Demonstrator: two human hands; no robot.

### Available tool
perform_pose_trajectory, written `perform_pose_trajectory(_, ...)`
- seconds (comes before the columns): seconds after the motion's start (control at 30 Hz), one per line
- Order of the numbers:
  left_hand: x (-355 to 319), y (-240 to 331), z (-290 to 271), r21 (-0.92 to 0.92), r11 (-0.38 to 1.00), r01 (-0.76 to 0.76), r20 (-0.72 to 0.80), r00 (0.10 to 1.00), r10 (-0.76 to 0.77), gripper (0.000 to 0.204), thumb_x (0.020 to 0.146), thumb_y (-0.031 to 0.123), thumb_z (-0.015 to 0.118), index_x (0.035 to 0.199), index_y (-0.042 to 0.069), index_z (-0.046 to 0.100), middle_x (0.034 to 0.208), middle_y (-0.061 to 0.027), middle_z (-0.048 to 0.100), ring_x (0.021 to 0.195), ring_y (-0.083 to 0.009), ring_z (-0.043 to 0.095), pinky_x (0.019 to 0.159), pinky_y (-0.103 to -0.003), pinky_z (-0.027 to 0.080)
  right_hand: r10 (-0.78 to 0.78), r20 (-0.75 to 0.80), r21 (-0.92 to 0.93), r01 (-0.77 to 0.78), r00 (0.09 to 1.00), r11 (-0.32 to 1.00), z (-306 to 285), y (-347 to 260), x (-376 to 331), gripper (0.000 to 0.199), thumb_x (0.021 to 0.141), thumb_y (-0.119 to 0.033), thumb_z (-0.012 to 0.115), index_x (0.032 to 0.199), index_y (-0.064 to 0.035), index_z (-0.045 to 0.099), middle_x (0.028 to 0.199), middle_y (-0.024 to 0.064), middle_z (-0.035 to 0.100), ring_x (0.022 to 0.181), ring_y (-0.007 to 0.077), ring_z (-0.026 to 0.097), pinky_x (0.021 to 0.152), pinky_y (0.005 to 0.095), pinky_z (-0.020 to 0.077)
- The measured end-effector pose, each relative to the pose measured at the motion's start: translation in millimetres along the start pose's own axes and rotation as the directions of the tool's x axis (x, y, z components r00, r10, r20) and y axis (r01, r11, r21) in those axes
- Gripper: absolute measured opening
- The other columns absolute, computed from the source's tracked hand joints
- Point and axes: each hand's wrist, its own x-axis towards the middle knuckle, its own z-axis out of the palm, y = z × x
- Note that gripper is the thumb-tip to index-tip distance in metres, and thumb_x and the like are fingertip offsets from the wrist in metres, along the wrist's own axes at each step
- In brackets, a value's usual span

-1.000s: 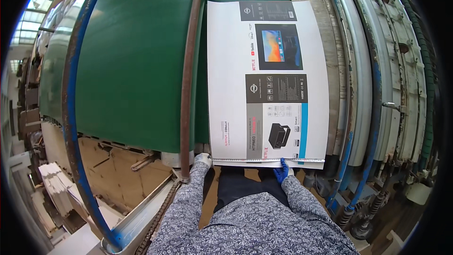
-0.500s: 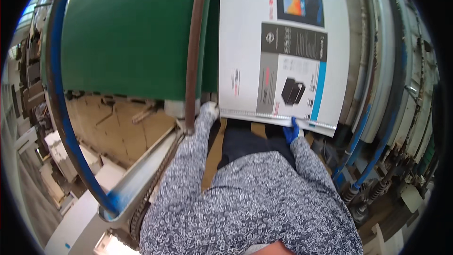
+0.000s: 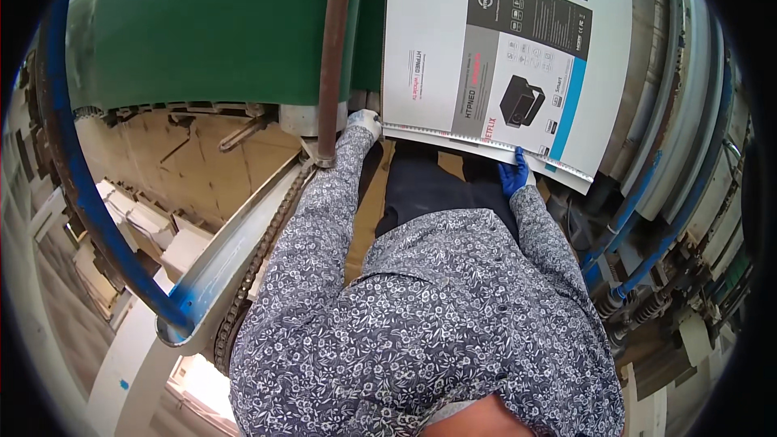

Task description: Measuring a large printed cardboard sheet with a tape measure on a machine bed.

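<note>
A large white printed sheet (image 3: pixel 433 24), with grey, black and blue panels and a picture of a dark projector-like device, lies in front of me at centre right. Along its near edge runs a pale strip with fine tick marks (image 3: pixel 461 137), like a measuring tape. My left hand (image 3: pixel 366 120), in a whitish glove, is closed at the sheet's near left corner; its fingertips are partly hidden. At the near edge, right of the middle, my right hand (image 3: pixel 515 176) in a blue and white glove grips the sheet, one finger lying on the strip.
A wide green belt (image 3: pixel 210 24) stretches away at the left, with a brown upright bar (image 3: pixel 333 57) beside it. Blue curved rails (image 3: pixel 97 202) and a chain (image 3: pixel 263 263) run near my left arm. Metal rollers (image 3: pixel 651 105) and springs (image 3: pixel 627 291) stand at the right.
My view has shifted, so the sheet, belt and both hands appear higher in the picture. Both hands remain at the sheet's near edge.
</note>
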Motion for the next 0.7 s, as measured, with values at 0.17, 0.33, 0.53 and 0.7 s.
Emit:
perform_pose_trajectory(0.17,1.4,-2.4,2.3,-0.017,1.000,0.009,0.018,1.000,-0.009,0.019,0.076,0.022,0.051,0.086,0.012,0.063,0.090,-0.0112,0.062,0.086,-0.0275,0.058,0.077,-0.037,0.046,0.011,0.003,-0.055,-0.011,1.000,0.998,1.6,-1.1,0.7,0.034,0.078,-0.026,0.063,0.110,-0.0217,0.051,0.102,0.0002,0.058,0.093,0.0200,0.058,0.079,0.0359,0.0470)
perform_pose_trajectory(0.33,3.3,-3.2,1.4,-0.014,1.000,-0.010,0.002,1.000,0.010,0.019,0.077,0.023,0.052,0.086,0.011,0.063,0.090,-0.0108,0.061,0.086,-0.0274,0.058,0.077,-0.037,0.046,0.019,0.008,-0.078,-0.019,1.000,0.997,1.2,-2.2,0.4,0.034,0.078,-0.029,0.063,0.109,-0.0239,0.051,0.101,-0.0008,0.059,0.093,0.0185,0.058,0.079,0.0346,0.0467)
perform_pose_trajectory(0.53,2.6,-2.5,-0.5,0.007,1.000,-0.003,0.034,0.999,0.002,0.019,0.077,0.023,0.051,0.087,0.012,0.062,0.092,-0.0110,0.061,0.087,-0.0278,0.058,0.077,-0.037,0.046,0.021,-0.007,-0.045,-0.021,1.000,0.999,3.6,-2.1,-1.0,0.034,0.077,-0.026,0.064,0.109,-0.0208,0.052,0.099,0.0009,0.059,0.091,0.0195,0.058,0.079,0.0358,0.0472)
perform_pose_trajectory(0.7,3.4,-1.5,-1.8,0.033,0.999,-0.008,0.053,0.999,0.007,0.019,0.077,0.024,0.052,0.088,0.012,0.062,0.093,-0.0111,0.061,0.088,-0.0281,0.057,0.077,-0.037,0.046,0.014,-0.001,-0.055,-0.014,1.000,0.998,0.8,-1.5,1.1,0.033,0.078,-0.026,0.063,0.108,-0.0207,0.052,0.099,0.0005,0.059,0.092,0.0191,0.058,0.079,0.0356,0.0471)
